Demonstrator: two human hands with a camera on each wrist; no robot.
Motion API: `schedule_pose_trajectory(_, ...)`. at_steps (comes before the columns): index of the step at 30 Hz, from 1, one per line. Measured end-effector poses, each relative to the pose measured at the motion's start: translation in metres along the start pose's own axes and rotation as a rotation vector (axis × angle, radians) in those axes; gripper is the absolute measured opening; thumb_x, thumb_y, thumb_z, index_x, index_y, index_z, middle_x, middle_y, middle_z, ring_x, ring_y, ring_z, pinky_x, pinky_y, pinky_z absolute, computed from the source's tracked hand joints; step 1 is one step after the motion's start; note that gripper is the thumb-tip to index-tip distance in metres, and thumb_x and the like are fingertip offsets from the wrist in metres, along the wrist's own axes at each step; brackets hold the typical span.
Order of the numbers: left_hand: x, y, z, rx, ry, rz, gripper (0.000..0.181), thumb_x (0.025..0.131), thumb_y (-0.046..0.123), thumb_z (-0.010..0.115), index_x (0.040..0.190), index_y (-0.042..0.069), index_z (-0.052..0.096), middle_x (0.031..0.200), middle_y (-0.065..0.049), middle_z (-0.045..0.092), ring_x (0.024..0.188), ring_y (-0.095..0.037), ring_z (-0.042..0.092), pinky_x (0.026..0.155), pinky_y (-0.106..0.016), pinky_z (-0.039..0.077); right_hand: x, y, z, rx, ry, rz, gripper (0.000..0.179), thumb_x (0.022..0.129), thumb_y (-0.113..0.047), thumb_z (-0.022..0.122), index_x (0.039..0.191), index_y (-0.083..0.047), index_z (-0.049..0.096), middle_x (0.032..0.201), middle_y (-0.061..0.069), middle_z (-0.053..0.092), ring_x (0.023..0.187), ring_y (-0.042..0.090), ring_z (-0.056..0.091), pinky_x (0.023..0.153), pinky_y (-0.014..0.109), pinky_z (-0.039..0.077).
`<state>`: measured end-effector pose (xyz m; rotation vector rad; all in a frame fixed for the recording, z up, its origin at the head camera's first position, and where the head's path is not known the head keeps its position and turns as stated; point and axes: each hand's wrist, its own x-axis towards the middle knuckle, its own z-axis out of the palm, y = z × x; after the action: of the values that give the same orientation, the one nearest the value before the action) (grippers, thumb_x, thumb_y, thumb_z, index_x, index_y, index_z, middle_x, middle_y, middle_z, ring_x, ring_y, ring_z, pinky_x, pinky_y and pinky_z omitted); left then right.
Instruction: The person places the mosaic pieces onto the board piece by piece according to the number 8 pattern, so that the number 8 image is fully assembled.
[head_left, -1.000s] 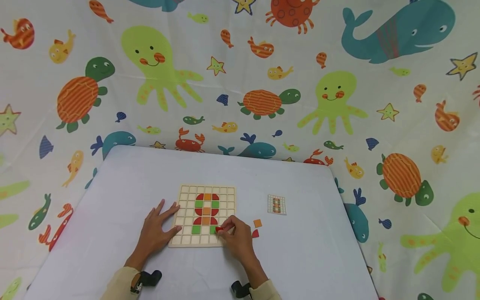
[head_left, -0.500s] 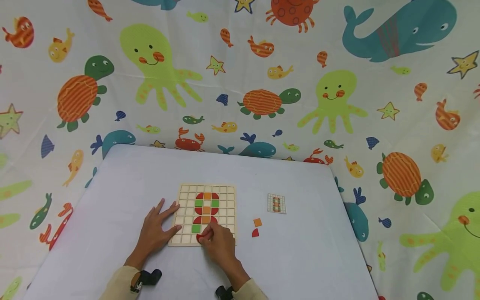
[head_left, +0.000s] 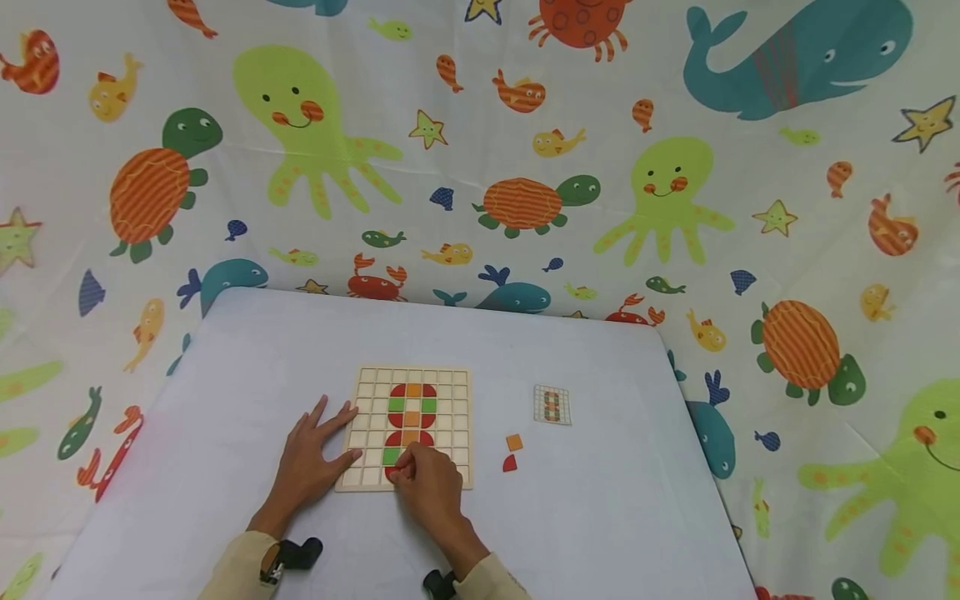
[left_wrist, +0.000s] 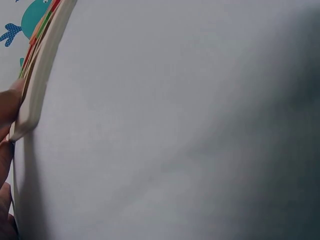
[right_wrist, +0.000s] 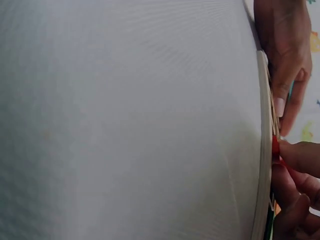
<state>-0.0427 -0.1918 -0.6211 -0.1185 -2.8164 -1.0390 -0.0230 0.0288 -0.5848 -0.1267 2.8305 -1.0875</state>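
Observation:
A wooden grid board (head_left: 453, 417) lies on the white table, with red, orange and green tiles set in its squares. My left hand (head_left: 309, 458) rests along the board's left edge with fingers spread, thumb and a fingertip on the rim. Over the lower rows, my right hand (head_left: 433, 485) pinches a red rounded tile (head_left: 390, 473) between thumb and finger. This tile sits at the bottom row, just below a green tile (head_left: 392, 456). In the right wrist view the red piece (right_wrist: 275, 149) shows at the fingertips, close over the board. Squares under the right hand are hidden.
Right of the board lie a loose orange square tile (head_left: 513, 442) and a red quarter-round tile (head_left: 510, 463). Behind them is a small pattern card (head_left: 552, 405). A sea-animal curtain (head_left: 480, 125) hangs behind the table's far edge.
My right hand has moved left across the board, carrying the red tile from beside the right green tile to below the left one. My left hand has stayed in place.

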Motion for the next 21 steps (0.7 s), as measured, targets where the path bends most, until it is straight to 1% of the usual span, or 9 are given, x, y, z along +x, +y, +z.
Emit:
schedule_pose_trajectory(6, -0.001, 0.000, 0.000, -0.009, 0.006, 0.005, 0.072, 0.083, 0.030, 0.088, 0.149, 0.012, 0.063, 0.157, -0.023, 0.055, 0.155, -0.054, 0.033, 0.122, -0.077, 0.024, 0.000, -0.001, 0.003, -0.027, -0.007, -0.029, 0.015, 0.089, -0.026, 0.087, 0.089, -0.024, 0.072, 0.068, -0.018, 0.058, 0.062, -0.004, 0.047, 0.053, 0.019, 0.036)
schedule_pose_trajectory(10, 0.000, 0.000, 0.001, -0.011, 0.004, 0.006, 0.072, 0.084, 0.031, 0.087, 0.149, 0.012, 0.063, 0.158, -0.024, 0.054, 0.155, -0.054, 0.033, 0.122, -0.077, 0.023, -0.001, 0.000, 0.001, -0.009, -0.008, -0.031, 0.015, 0.090, -0.023, 0.086, 0.089, -0.024, 0.072, 0.069, -0.017, 0.058, 0.064, -0.004, 0.047, 0.054, 0.019, 0.037)
schedule_pose_trajectory(14, 0.000, -0.001, 0.001, -0.009, 0.000, -0.004, 0.073, 0.084, 0.031, 0.087, 0.149, 0.012, 0.062, 0.160, -0.026, 0.051, 0.155, -0.055, 0.032, 0.121, -0.078, 0.023, -0.002, 0.006, 0.000, 0.025, -0.019, -0.022, 0.019, 0.086, -0.016, 0.087, 0.091, -0.026, 0.071, 0.069, -0.018, 0.059, 0.066, -0.005, 0.048, 0.055, 0.019, 0.038)
schedule_pose_trajectory(18, 0.000, -0.002, 0.001, -0.009, 0.001, -0.002, 0.073, 0.083, 0.030, 0.087, 0.149, 0.012, 0.062, 0.160, -0.026, 0.051, 0.155, -0.054, 0.032, 0.122, -0.077, 0.023, -0.004, 0.016, -0.008, 0.087, -0.002, 0.004, 0.023, 0.082, -0.014, 0.089, 0.092, -0.026, 0.073, 0.070, -0.020, 0.062, 0.070, -0.005, 0.052, 0.058, 0.019, 0.040)
schedule_pose_trajectory(21, 0.000, -0.002, 0.002, -0.015, -0.002, -0.002, 0.073, 0.084, 0.030, 0.087, 0.149, 0.012, 0.062, 0.159, -0.024, 0.052, 0.156, -0.054, 0.031, 0.122, -0.076, 0.023, -0.004, 0.025, -0.020, 0.120, 0.030, 0.025, 0.022, 0.082, -0.014, 0.090, 0.093, -0.025, 0.073, 0.071, -0.019, 0.063, 0.071, -0.003, 0.054, 0.061, 0.019, 0.042)
